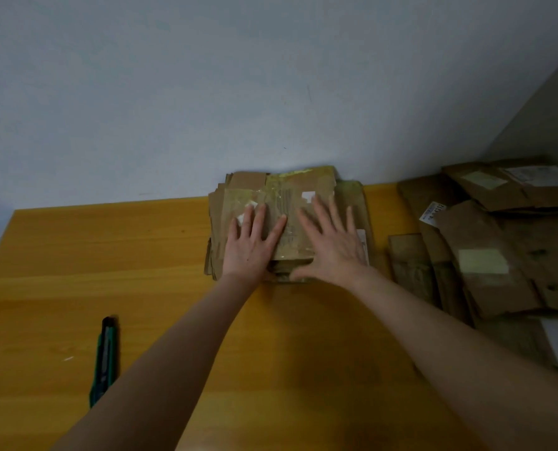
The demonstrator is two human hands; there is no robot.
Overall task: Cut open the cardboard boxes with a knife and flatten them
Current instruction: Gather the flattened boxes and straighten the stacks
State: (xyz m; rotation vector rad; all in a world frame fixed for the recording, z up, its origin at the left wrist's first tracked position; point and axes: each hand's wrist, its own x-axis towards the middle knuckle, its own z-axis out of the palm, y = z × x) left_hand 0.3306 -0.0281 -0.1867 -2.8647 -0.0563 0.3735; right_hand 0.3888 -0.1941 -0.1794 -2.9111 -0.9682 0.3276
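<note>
Knife (104,359) lies near left on the yellow table (76,262), green and black body, pointing away from me, well apart from both my hands. Untouched.

Middle distance: both my arms reach forward. My left hand (250,245) rests palm down on the stack of flattened boxes (290,196), fingers straight and spread wide. My right hand (331,244) lies flat just beside it on the same stack, fingers wide too, thumb at the stack's near edge. Neither hand grips anything.

The stack sits at the table's far edge, against the pale wall (206,92). Tape and white label scraps on its top sheet.

Right: a loose heap of other cardboard pieces (486,242), overlapping, some labelled.
</note>
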